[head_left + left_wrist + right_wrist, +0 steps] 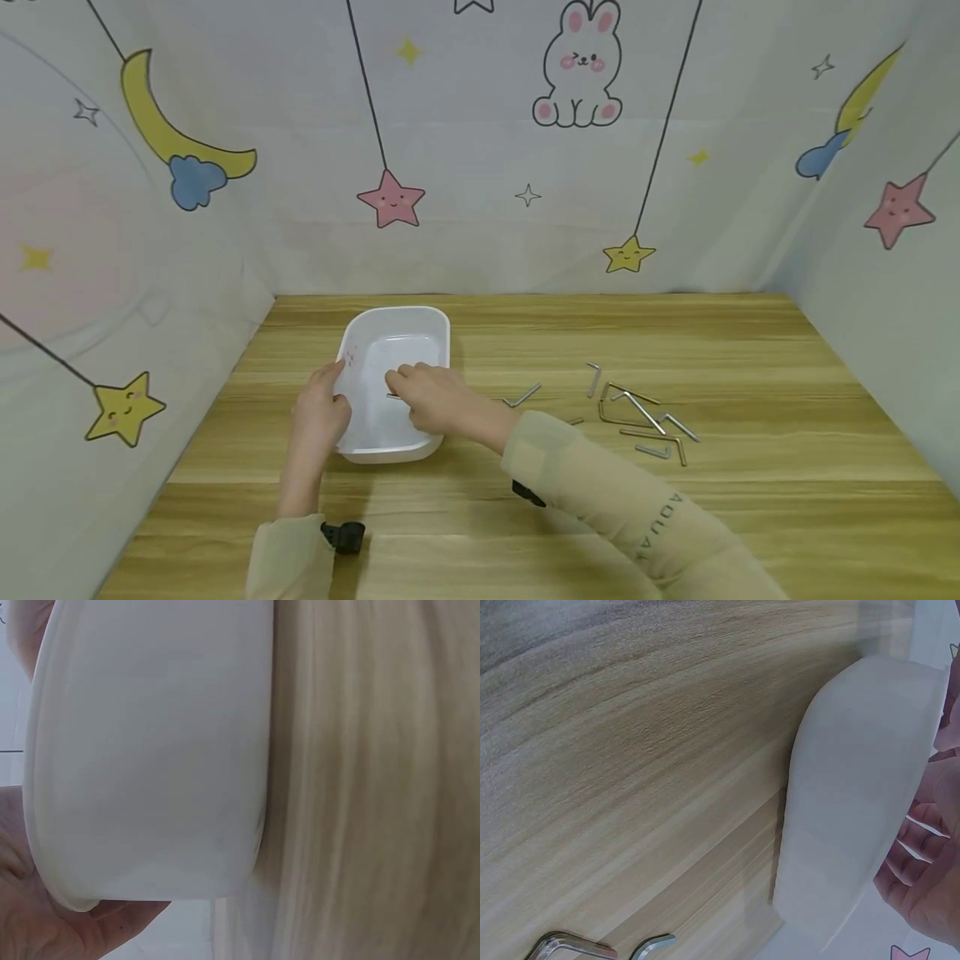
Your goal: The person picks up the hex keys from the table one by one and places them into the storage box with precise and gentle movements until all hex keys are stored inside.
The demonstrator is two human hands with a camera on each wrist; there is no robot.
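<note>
A white plastic basin (393, 456) stands on the wooden table, left of the middle. My left hand (321, 414) grips its left rim; in the left wrist view, part of that hand (45, 915) lies against the basin's outer wall (150, 750). My right hand (431, 398) reaches over the right rim and pinches a small metal hex key (393, 397) above the basin floor. Most of that key is hidden by the fingers. The right wrist view shows the basin's outer side (855, 780) and the right hand (930, 877) above its rim.
Several loose L-shaped hex keys, silver and brass-coloured, lie on the table right of the basin, including a brass one (652, 436) and a silver one (592, 380). Another (522, 396) lies near the right forearm. A printed cloth wall (480, 258) encloses the back and sides.
</note>
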